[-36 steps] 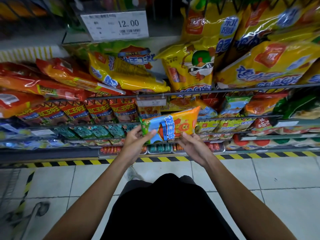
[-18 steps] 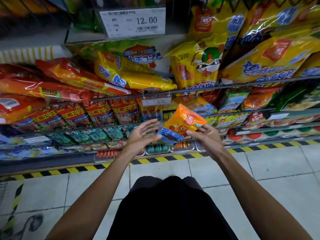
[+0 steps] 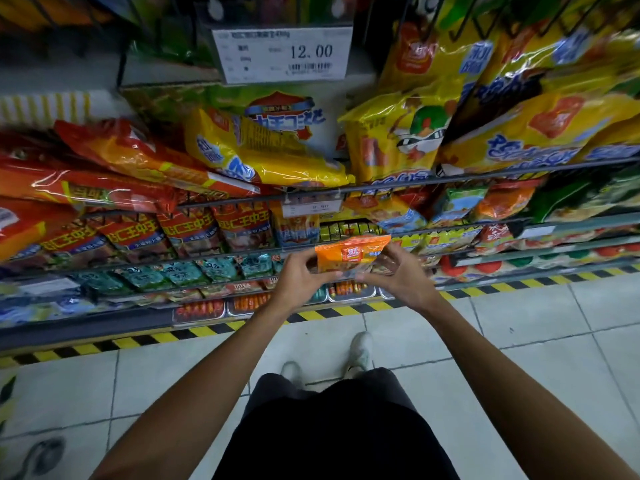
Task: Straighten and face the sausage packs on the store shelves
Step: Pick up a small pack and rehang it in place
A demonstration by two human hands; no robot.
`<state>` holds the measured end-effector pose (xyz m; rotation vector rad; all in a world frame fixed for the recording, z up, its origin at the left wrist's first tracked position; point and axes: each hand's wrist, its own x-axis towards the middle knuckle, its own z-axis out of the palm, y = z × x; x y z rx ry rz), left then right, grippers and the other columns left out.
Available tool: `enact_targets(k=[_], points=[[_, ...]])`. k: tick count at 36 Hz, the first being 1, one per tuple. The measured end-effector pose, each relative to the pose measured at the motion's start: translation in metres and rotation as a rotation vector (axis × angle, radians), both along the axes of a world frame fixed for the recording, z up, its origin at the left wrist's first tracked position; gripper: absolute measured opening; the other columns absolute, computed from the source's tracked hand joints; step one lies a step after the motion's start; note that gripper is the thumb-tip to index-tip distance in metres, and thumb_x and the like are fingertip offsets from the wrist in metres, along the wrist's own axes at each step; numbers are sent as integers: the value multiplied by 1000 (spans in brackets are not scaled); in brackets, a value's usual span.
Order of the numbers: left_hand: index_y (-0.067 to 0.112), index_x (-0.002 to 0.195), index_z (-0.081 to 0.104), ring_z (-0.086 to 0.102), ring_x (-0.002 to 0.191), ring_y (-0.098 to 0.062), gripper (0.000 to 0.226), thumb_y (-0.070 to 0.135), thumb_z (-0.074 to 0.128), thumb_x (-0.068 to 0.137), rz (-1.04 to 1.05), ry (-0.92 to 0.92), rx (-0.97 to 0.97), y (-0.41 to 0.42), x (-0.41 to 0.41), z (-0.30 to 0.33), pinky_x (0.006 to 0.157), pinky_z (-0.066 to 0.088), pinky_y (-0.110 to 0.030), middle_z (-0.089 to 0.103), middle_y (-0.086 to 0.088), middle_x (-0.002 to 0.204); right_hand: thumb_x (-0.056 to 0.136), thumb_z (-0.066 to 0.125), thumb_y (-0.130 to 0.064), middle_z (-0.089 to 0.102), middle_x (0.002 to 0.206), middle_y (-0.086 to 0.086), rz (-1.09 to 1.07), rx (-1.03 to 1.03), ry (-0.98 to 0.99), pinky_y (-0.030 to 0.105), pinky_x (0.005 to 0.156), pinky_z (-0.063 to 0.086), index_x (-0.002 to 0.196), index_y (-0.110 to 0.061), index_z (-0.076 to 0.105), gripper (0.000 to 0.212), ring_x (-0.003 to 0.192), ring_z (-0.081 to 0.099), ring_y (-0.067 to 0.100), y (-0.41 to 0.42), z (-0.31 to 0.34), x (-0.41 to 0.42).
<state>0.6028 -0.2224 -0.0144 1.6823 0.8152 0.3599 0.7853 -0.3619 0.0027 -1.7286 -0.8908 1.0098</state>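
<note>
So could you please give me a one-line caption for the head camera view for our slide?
Both hands, left hand and right hand, hold an orange sausage pack before the stocked shelves.

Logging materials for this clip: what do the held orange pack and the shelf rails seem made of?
Orange pack: likely thin glossy plastic film, since it crinkles and reflects light between the left hand and right hand. Shelf rails: seemingly dark coated metal wire, thin, straight and rigid.

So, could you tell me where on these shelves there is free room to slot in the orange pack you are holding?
Both hands, left hand and right hand, hold the orange pack in front of the shelves. The likeliest opening is the darker gap behind it, between the striped packs and the yellow packs. The red packs and teal packs sit tightly crowded.
</note>
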Motion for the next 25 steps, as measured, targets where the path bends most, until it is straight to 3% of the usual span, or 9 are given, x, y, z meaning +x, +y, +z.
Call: enact_targets(k=[3, 5, 7, 10, 14, 16, 19, 21, 25], points=[[25, 121, 74, 63, 106, 19, 50, 14, 91, 76, 27, -54, 32, 0, 10, 1, 94, 47, -5, 70, 38, 104, 70, 87, -47, 72, 110, -10, 58, -99, -152, 23, 89, 54, 112, -17, 64, 56, 107, 67, 4, 8, -2, 10], [20, 130, 71, 61, 114, 17, 57, 9, 90, 78, 23, -66, 98, 0, 18, 3, 99, 47, -10, 70, 25, 119, 77, 90, -25, 71, 88, -32, 11, -79, -214, 5, 72, 48, 102, -32, 66, 35, 86, 65, -14, 13, -7, 21], [20, 132, 70, 61, 117, 14, 59, 1, 88, 79, 34, -77, 138, 0, 24, 2, 98, 50, -12, 70, 12, 126, 80, 86, -11, 68, 75, -37, -6, -56, -241, 4, 61, 46, 98, -33, 72, 32, 72, 64, -13, 18, -12, 33], [12, 136, 68, 58, 120, 16, 63, -6, 85, 79, 81, -76, 175, -4, 34, 4, 97, 51, -11, 67, 3, 132, 82, 81, -3, 66, 79, -43, 19, 0, -251, 1, 61, 45, 104, -36, 73, 40, 73, 63, -17, 25, -13, 45], [11, 138, 65, 56, 119, 14, 64, 4, 89, 79, 244, -44, 204, -9, 47, 5, 103, 45, -12, 63, 7, 132, 85, 74, -2, 60, 66, -44, 61, 62, -269, -1, 42, 34, 76, -65, 64, 64, 53, 57, -18, 37, -7, 54], [16, 142, 62, 54, 128, -2, 62, 17, 86, 85, 312, 17, 191, -10, 50, 5, 110, 42, -24, 62, 4, 139, 87, 76, -6, 58, 67, -46, 84, 89, -308, 0, 42, 35, 80, -69, 61, 65, 56, 57, -19, 40, -13, 59], [17, 146, 59, 47, 143, -22, 58, 30, 78, 93, 331, 131, 294, -13, 49, -4, 119, 37, -39, 56, -5, 151, 87, 82, -23, 66, 80, -39, 62, 64, -349, 3, 66, 45, 93, -45, 70, 25, 81, 63, -17, 44, -24, 63], [10, 145, 58, 48, 143, -27, 51, 26, 73, 99, 338, 171, 393, -14, 44, -11, 119, 40, -47, 57, -10, 150, 87, 82, -33, 67, 90, -39, 47, 78, -364, 2, 77, 46, 107, -30, 72, 22, 91, 63, -18, 49, -29, 63], [3, 141, 59, 50, 140, -32, 38, 8, 60, 104, 296, 198, 568, -14, 32, -24, 113, 43, -53, 59, -14, 143, 87, 81, -33, 59, 83, -48, 76, 68, -426, 2, 67, 40, 87, -43, 58, 25, 78, 59, -20, 54, -21, 54]])
